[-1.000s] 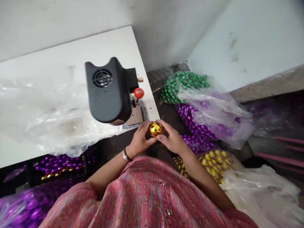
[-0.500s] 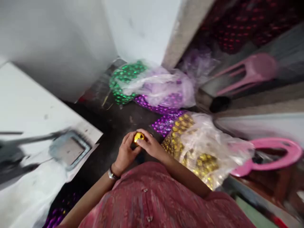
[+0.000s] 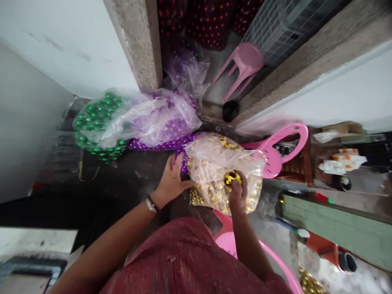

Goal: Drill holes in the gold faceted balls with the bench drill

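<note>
A shiny gold ball (image 3: 230, 179) with a faceted surface is gripped in my right hand (image 3: 239, 196), over a clear plastic bag (image 3: 211, 157) full of gold balls. My left hand (image 3: 172, 179) is empty, its fingers spread apart, just left of that bag. Purple balls (image 3: 183, 161) in plastic lie behind my left fingertips. A large clear bag of purple balls (image 3: 174, 122) rests farther back, beside a bag of green balls (image 3: 101, 118).
Pink chairs (image 3: 272, 159) stand right of the gold bag and below my right arm. A pink stool (image 3: 246, 59) and grey crates (image 3: 278, 28) are beyond a concrete threshold. A pillar (image 3: 137, 41) rises behind the purple bag. Right sits a green board (image 3: 337, 224).
My view has swung right. Both hands held the gold ball together before; now my left hand has let go and my right hand has carried the ball over the gold bag.
</note>
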The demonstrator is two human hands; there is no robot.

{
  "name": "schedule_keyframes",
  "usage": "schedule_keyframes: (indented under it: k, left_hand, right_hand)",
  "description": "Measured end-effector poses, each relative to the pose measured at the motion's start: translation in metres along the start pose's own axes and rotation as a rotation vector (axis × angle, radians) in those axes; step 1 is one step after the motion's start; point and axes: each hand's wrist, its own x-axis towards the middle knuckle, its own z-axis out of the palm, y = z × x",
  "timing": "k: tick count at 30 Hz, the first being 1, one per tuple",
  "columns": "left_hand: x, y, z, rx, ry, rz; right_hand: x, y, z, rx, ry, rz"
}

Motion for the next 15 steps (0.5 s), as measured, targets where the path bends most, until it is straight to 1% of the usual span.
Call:
schedule_keyframes:
  k: [1, 2, 3, 4, 5, 6, 7, 9, 10, 11, 13, 15]
  left_hand:
    - [0.024, 0.017, -0.003, 0.115, -0.005, 0.089]
    - [0.046, 0.033, -0.005, 0.202, -0.024, 0.143]
    - [0.065, 0.046, -0.006, 0.251, -0.066, 0.171]
    - [0.079, 0.056, -0.008, 0.252, -0.101, 0.164]
    - [0.088, 0.062, -0.009, 0.199, -0.086, 0.138]
    - [0.092, 0.064, -0.010, 0.105, -0.050, 0.117]
    - [0.092, 0.064, -0.011, -0.023, 0.010, 0.097]
    - [0.083, 0.059, -0.016, -0.311, 0.148, 0.067]
    - [0.076, 0.056, -0.018, -0.434, 0.195, 0.048]
    - [0.069, 0.054, -0.022, -0.526, 0.221, 0.023]
    - [0.057, 0.050, -0.029, -0.612, 0.223, -0.002]
    - [0.046, 0.048, -0.036, -0.589, 0.155, 0.060]
  right_hand:
    - [0.002, 0.009, -0.006, -0.049, 0.056, 0.022]
    - [0.006, 0.015, -0.011, -0.092, 0.081, 0.040]
    - [0.012, 0.020, -0.013, -0.126, 0.080, 0.048]
    - [0.022, 0.023, -0.016, -0.150, 0.063, 0.043]
    - [0.034, 0.024, -0.018, -0.166, 0.045, 0.033]
    - [0.049, 0.024, -0.020, -0.175, 0.039, 0.026]
    - [0.065, 0.023, -0.022, -0.180, 0.046, 0.027]
    - [0.095, 0.023, -0.025, -0.183, 0.071, 0.057]
    - [0.107, 0.023, -0.024, -0.181, 0.064, 0.081]
    - [0.115, 0.023, -0.021, -0.176, 0.031, 0.109]
    - [0.116, 0.025, -0.007, -0.163, -0.117, 0.174]
    - [0.098, 0.028, 0.009, -0.147, -0.305, 0.253]
